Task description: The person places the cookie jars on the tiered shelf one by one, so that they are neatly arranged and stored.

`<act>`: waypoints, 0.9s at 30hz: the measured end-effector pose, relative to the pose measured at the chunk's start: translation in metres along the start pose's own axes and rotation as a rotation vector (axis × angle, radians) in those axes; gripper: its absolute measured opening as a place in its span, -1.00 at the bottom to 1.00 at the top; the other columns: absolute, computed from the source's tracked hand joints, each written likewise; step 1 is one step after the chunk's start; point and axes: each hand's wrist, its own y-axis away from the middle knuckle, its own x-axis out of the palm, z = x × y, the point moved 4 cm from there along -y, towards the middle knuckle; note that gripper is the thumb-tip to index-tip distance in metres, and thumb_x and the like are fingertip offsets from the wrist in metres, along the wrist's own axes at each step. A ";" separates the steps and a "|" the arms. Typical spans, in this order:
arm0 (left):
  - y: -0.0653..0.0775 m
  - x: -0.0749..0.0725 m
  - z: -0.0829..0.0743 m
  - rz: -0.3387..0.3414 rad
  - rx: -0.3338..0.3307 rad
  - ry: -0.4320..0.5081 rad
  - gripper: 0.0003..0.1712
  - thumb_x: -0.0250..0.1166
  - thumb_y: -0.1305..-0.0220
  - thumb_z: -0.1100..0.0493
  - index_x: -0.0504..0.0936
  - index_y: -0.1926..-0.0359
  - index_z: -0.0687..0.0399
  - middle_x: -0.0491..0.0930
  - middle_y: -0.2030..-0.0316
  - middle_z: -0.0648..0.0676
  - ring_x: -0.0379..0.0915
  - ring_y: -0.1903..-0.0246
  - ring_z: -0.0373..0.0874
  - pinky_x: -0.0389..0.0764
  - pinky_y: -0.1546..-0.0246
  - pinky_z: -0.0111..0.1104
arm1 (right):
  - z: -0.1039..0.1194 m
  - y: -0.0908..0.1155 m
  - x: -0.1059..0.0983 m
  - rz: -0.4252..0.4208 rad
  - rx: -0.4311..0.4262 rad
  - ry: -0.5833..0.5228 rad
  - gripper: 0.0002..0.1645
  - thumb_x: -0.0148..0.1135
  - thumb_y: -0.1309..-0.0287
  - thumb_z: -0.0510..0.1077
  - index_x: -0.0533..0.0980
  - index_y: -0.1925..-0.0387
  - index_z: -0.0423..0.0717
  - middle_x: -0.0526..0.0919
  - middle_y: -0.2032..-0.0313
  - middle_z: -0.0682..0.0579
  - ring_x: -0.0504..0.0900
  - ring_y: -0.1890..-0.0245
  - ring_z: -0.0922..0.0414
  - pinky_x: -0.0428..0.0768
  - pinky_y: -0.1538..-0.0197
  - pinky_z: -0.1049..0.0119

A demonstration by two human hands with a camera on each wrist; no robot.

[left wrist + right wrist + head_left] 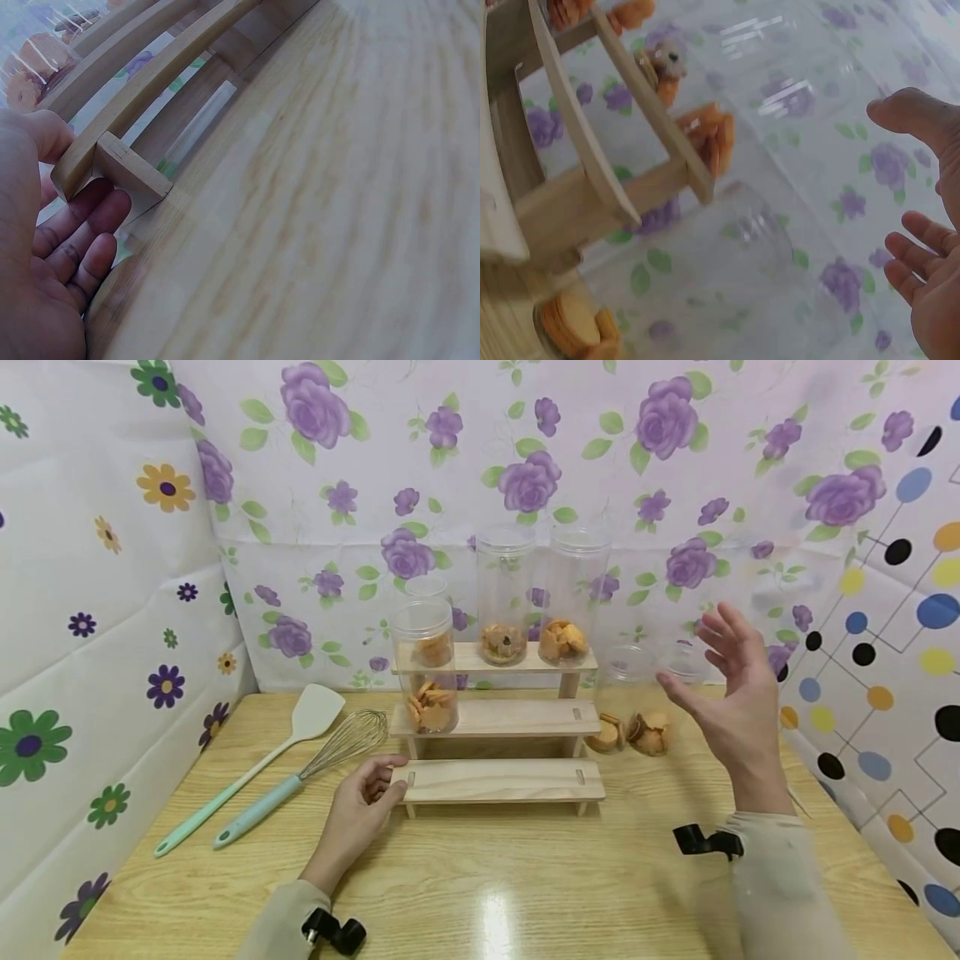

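Note:
A three-step wooden rack (495,781) stands on the table. My left hand (358,806) grips the left end of its lowest step, thumb at the top edge; in the left wrist view the fingers (96,217) curl below the board beside the leg. Raised to the right of the rack, my right hand (738,697) has its thumb and fingers spread and holds nothing. Nearest to it, two clear jars of cookies (651,735) stand on the table beside the rack. In the right wrist view the palm (941,315) faces the jars from a distance.
Two tall jars with cookies (564,642) stand on the top step, with a shorter jar at its left. Another cookie jar (431,706) is on the middle step's left end. A spatula (315,714) and a whisk (258,810) lie left. Floral cloth (337,568) hangs behind.

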 end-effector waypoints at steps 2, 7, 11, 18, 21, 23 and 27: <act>0.000 0.000 0.000 0.000 0.000 0.002 -0.68 0.42 -0.57 0.23 0.74 -0.25 -0.01 0.65 0.20 0.17 0.53 0.33 -0.13 0.54 0.29 -0.42 | -0.010 0.000 -0.006 0.005 0.019 0.006 0.30 0.65 -0.10 -0.47 0.23 -0.74 0.21 0.42 -0.58 0.00 0.43 -0.56 0.05 0.37 -0.55 0.37; 0.000 0.000 0.000 0.002 0.004 0.001 -0.68 0.42 -0.57 0.22 0.74 -0.26 -0.01 0.66 0.20 0.16 0.53 0.32 -0.13 0.55 0.29 -0.42 | -0.037 0.005 -0.015 0.003 0.096 -0.001 0.31 0.66 -0.16 -0.39 0.17 -0.76 0.25 0.32 -0.65 0.01 0.35 -0.61 0.08 0.31 -0.60 0.36; -0.001 -0.001 0.000 0.002 0.000 0.006 -0.68 0.42 -0.56 0.24 0.74 -0.26 -0.02 0.66 0.20 0.16 0.53 0.32 -0.13 0.54 0.29 -0.42 | -0.060 0.011 -0.015 -0.004 0.172 -0.017 0.33 0.65 -0.21 -0.34 0.11 -0.78 0.31 0.27 -0.67 0.00 0.32 -0.61 0.06 0.29 -0.63 0.31; -0.001 -0.001 -0.001 0.001 0.000 0.007 -0.67 0.42 -0.55 0.26 0.74 -0.25 -0.02 0.65 0.20 0.15 0.53 0.32 -0.12 0.54 0.28 -0.43 | -0.096 0.024 -0.010 0.028 0.284 -0.007 0.33 0.64 -0.31 -0.20 0.00 -0.80 0.42 0.18 -0.70 -0.07 0.27 -0.62 -0.06 0.29 -0.64 0.25; -0.001 -0.001 -0.001 -0.001 -0.002 0.011 -0.67 0.42 -0.55 0.27 0.74 -0.25 -0.02 0.64 0.20 0.15 0.53 0.31 -0.12 0.54 0.29 -0.43 | -0.107 0.029 -0.007 0.056 0.306 0.009 0.34 0.63 -0.33 -0.15 -0.04 -0.81 0.42 0.16 -0.71 -0.13 0.28 -0.64 -0.13 0.30 -0.65 0.19; -0.001 -0.001 0.000 0.000 -0.002 0.012 -0.66 0.42 -0.55 0.27 0.74 -0.26 -0.02 0.64 0.20 0.16 0.53 0.31 -0.12 0.54 0.29 -0.43 | -0.112 0.032 -0.005 0.070 0.315 0.007 0.33 0.63 -0.35 -0.13 -0.06 -0.82 0.37 0.17 -0.71 -0.14 0.29 -0.63 -0.16 0.31 -0.65 0.13; -0.001 -0.001 0.001 0.001 -0.002 0.014 -0.66 0.42 -0.55 0.26 0.74 -0.26 -0.02 0.64 0.19 0.16 0.53 0.32 -0.12 0.54 0.29 -0.43 | -0.121 0.038 0.001 0.096 0.339 0.008 0.34 0.61 -0.38 -0.08 -0.11 -0.84 0.26 0.18 -0.70 -0.16 0.29 -0.64 -0.21 0.29 -0.66 0.01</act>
